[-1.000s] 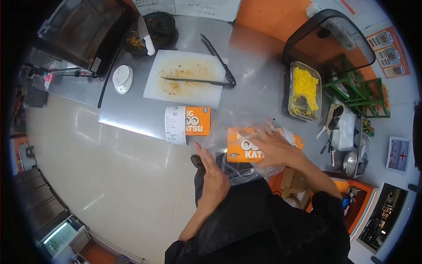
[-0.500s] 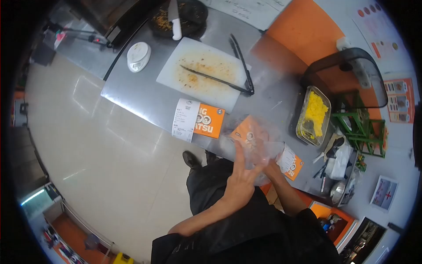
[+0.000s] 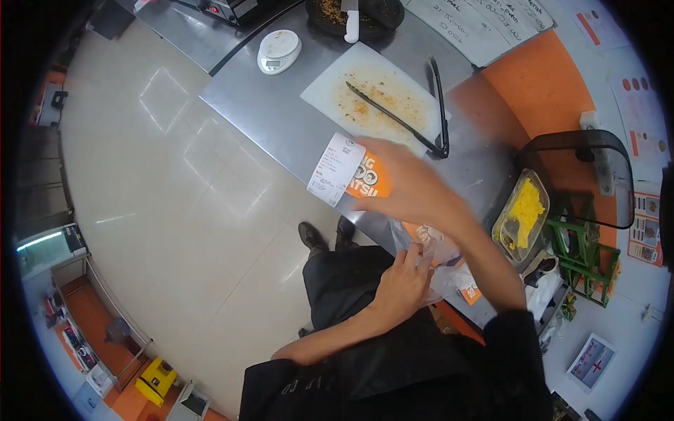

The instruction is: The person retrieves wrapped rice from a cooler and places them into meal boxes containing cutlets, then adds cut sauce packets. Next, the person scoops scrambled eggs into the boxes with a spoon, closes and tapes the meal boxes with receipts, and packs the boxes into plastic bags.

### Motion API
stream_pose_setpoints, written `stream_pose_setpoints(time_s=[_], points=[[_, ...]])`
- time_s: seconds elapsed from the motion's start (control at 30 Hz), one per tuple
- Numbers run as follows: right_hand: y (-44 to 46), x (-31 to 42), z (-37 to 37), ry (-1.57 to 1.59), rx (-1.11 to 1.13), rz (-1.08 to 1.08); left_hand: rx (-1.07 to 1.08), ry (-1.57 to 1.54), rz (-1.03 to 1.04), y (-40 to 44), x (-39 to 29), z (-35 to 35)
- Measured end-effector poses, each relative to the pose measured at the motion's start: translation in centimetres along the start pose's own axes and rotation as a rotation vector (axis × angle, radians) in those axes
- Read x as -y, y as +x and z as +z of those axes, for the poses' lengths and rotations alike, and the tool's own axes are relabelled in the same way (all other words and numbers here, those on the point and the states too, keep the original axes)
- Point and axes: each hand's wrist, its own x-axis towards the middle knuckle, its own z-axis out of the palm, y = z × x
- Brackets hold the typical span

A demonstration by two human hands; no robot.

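Note:
My right hand [image 3: 414, 184] reaches across to an orange takeaway box [image 3: 372, 175] at the counter's front edge, fingers and thumb closed around its two sides. A white receipt [image 3: 338, 168] covers the box's left part. My left hand [image 3: 404, 284], closer to my body, pinches a clear plastic bag [image 3: 439, 250]. Inside that bag is another orange box [image 3: 423, 233], partly hidden by my right wrist. To its right, another orange box [image 3: 469, 289] shows only in part behind the plastic and my right forearm.
A white cutting board [image 3: 337, 91] with crumbs lies on the steel counter [image 3: 260, 116], black tongs [image 3: 397, 119] across it. Behind are a kitchen scale [image 3: 279, 52] and a white-handled knife [image 3: 352, 27] on a dark round board. A tray of yellow food [image 3: 525, 214] stands right, near green racks [image 3: 579, 242].
My right hand has left the plastic bag and moved left onto the receipt-covered box. My left hand keeps the bag, its fingers now bunched on it. The view has shifted.

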Motion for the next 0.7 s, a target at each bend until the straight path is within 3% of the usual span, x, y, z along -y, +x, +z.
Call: stream_pose_setpoints(time_s=[0.07,0.17,0.37,0.5,0.6,0.7], points=[[2.8,-1.9,6.5,-0.435,0.169,0.089,0.063,-0.004,-0.037,-0.7,1.0,0.7],[4.0,-5.4,11.0,-0.576,0.188,0.174,0.1,-0.031,-0.127,-1.7,3.2,1.1],[4.1,-5.7,10.3,-0.237,0.105,0.325,0.062,-0.148,-0.214,-2.8,6.1,1.0],[1.0,-1.0,4.5,-0.085,-0.115,0.219,0.178,-0.301,-0.368,-1.0,5.7,-1.7],[-3.4,4.5,-0.2,0.01,-0.261,0.174,0.097,-0.081,0.025,0.4,8.8,-2.1],[-9.0,6.1,-1.1,0.206,-0.29,0.202,0.314,-0.468,-0.169,0.9,10.3,-4.2]])
